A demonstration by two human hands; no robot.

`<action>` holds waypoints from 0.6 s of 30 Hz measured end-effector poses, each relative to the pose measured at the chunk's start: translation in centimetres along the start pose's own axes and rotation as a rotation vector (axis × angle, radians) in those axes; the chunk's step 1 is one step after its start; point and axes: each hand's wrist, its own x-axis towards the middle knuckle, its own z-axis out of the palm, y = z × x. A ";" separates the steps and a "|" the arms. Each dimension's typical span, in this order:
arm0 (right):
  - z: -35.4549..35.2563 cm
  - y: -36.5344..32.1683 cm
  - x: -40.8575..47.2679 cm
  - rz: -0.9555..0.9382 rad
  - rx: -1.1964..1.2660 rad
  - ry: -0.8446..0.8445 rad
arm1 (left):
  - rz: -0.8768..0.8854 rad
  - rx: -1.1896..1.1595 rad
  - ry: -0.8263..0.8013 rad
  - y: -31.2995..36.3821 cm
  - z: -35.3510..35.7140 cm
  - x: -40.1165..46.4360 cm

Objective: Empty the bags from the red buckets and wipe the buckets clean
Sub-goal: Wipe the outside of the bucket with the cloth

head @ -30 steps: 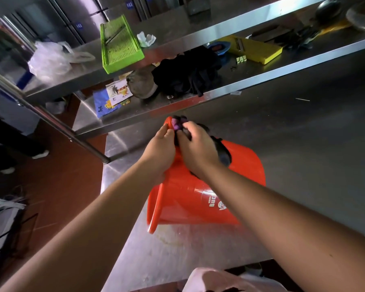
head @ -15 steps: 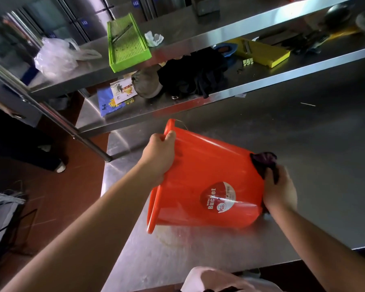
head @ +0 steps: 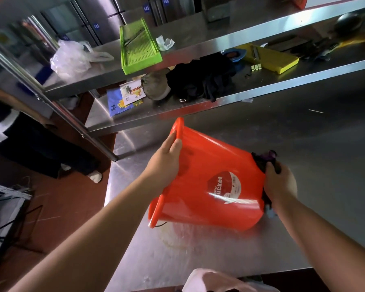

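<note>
Since earlier: we have brought our right hand (head: 279, 184) off the rim and round to the base of the bucket (head: 209, 186); the left hand (head: 167, 163) is where it was, and between the last two pictures little shifts.
Left hand: we hold the rim near its top, fingers curled over the lip and the thumb on the outer wall.
Right hand: we press a dark cloth (head: 263, 161) against the base, fingers closed round its bunched folds.
Bucket place: it lies on its side on the steel table (head: 325, 144), in front of the lower shelf (head: 282, 81), lower wall touching the top over a wet patch.
Axis: the long axis runs roughly left to right, slightly tilted; the mouth points to our left, the base to our right.
Done: we see no bag in this bucket, so we judge it emptied; the inside is hidden from us.
Left: we judge the wiping is under way on the outside base; other buckets are not in view.
</note>
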 end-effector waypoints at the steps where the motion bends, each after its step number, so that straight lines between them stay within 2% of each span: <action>1: 0.3 -0.8 -0.3 -0.051 -0.017 0.014 | 0.001 0.006 0.020 0.0 0.2 0.1; 6: 2.9 -6.2 -4.0 -0.372 -0.058 0.026 | -0.032 -0.027 0.065 0.5 0.5 0.9; 12: 6.5 -12.4 -11.7 -0.817 0.131 -0.180 | -0.011 -0.056 0.075 1.1 0.6 1.8; 14: 6.7 -12.2 -12.2 -0.885 0.076 -0.186 | -0.014 -0.038 0.064 0.8 0.2 2.2; 18: 5.8 -8.8 -10.2 -0.926 -0.058 -0.072 | -0.042 -0.092 0.058 -0.3 -0.6 2.4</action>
